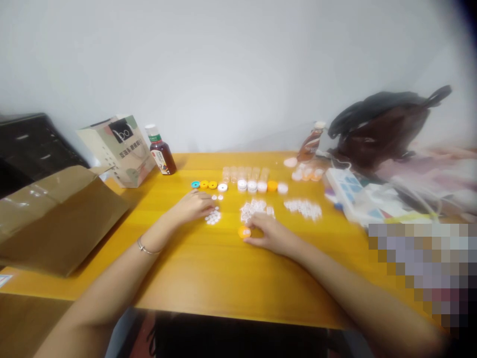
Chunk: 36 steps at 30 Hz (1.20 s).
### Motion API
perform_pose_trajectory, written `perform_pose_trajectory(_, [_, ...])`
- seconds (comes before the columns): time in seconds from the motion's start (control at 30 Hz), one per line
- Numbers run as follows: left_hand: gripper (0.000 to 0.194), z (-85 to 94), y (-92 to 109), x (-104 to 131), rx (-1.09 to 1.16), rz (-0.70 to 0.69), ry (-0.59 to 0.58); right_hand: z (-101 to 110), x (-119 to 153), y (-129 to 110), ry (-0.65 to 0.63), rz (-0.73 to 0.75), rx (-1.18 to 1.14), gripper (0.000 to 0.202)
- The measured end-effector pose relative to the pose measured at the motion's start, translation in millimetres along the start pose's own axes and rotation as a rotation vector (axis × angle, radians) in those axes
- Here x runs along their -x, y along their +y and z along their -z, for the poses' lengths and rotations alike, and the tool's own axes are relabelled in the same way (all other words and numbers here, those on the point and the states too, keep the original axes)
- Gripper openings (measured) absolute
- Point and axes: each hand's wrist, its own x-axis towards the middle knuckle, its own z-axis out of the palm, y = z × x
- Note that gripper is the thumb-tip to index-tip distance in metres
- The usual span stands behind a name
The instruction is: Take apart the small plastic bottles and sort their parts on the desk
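Note:
My right hand [270, 233] is closed on an orange cap [244, 232], gripping its right edge between thumb and fingers near the table's middle. A small white piece shows inside the cap. My left hand [196, 205] reaches over a pile of small white discs [213, 216]; its fingertips are too blurred to read. Behind my right hand lies a pile of clear-and-white pieces [255, 209], and more small white pieces [303, 208] are to its right. Beyond the hands runs a row of caps: blue [196, 184], yellow [212, 185], white [222, 187] and orange [272, 186].
Clear small jars [244, 174] stand behind the caps. At the left are a brown paper bag [59, 219], a printed bag [128, 154] and a dark bottle [162, 154]. Another bottle [311, 143], a dark backpack [380, 129] and a white box [350, 194] are at the right.

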Motion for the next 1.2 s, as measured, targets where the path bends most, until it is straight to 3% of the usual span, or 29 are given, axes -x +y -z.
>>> perform_pose_trajectory(0.23, [0.029,0.3,-1.4,-0.1,-0.041,0.067,0.065,0.4,0.2,-0.3,-0.001,0.001,-0.005,0.015])
perform_pose_trajectory(0.67, [0.023,-17.0,-2.7,-1.6,-0.008,0.186,0.048,-1.8,0.3,0.7,0.018,0.022,-0.003,0.015])
perform_pose_trajectory(0.83, [0.022,-16.1,2.3,-3.8,0.035,0.211,0.066,-2.1,0.3,0.5,0.017,0.019,-0.004,0.016])
perform_pose_trajectory(0.97, [0.017,-8.5,5.5,-3.7,0.219,0.224,0.070,-0.6,0.0,-0.4,0.007,0.013,-0.004,0.016])
perform_pose_trajectory(1.1, [0.016,-4.2,3.1,-2.0,0.539,0.265,-0.036,0.0,-0.2,-1.0,0.000,0.008,-0.007,0.016])
perform_pose_trajectory(1.2, [0.016,-5.7,0.4,-1.0,0.639,0.303,-0.094,0.1,-0.3,-1.5,-0.005,0.003,-0.006,0.015])
